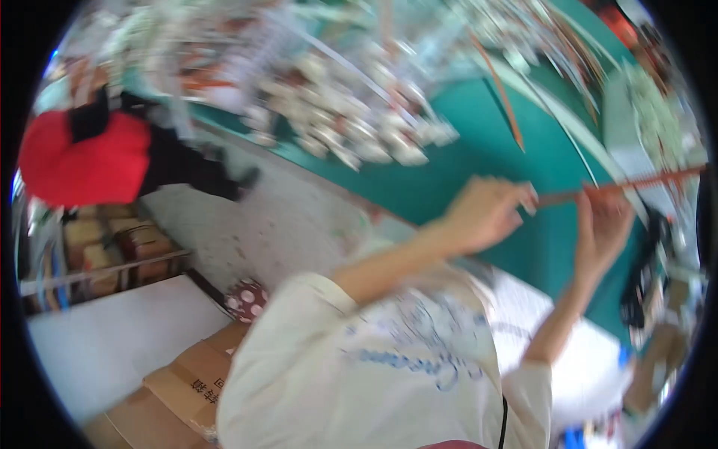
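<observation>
A long, thin reddish-brown strip (658, 178) stretches level over the green table (550, 247), running out toward the right edge. My left hand (482, 215) is closed at its left end, fingertips pinched together. My right hand (607, 224) grips the strip farther along, with thumb and fingers closed on it. Motion blur hides the strip's exact material. Beyond my hands, a heap of white bud-shaped pieces on stems (351, 120) lies at the table's edge. A separate brown strip (499, 93) rests on the green top.
At the left is a blurred figure in red and black (97, 157). Below it stands a rack of boxes (120, 247). A cardboard box (187, 378) and a dotted round item (247, 299) are beside me. White paper (531, 307) lies along the near table edge; a black bundle (647, 273) is at right.
</observation>
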Demonstrator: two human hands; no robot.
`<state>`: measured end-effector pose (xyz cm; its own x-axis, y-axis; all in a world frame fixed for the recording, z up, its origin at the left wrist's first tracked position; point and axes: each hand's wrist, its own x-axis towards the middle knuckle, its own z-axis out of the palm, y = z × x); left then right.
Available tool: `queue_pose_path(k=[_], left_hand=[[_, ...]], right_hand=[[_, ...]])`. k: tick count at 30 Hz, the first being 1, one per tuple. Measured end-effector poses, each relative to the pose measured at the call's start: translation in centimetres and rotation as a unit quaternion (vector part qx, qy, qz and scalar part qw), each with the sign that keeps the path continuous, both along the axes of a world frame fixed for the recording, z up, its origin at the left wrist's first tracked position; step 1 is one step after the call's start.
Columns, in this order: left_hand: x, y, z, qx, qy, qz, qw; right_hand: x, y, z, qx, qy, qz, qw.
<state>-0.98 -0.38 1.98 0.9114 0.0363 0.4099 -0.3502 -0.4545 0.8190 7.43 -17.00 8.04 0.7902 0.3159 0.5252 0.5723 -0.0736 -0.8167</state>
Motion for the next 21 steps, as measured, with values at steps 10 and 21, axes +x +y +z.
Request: queue_pose_path(k=[10,21], left_hand=[[-0.5,-1.3,-2.2,0.142,-0.003,0.070,0.987],[2.4,-0.4,0.5,0.106,-0.080,0.102,0.986]], right_hand=[[-3.2,0.5,-3.7,-0.178,0.165,0.087,0.966],[-2.0,-0.3,-4.0,-0.078,0.185,0.001,0.980]])
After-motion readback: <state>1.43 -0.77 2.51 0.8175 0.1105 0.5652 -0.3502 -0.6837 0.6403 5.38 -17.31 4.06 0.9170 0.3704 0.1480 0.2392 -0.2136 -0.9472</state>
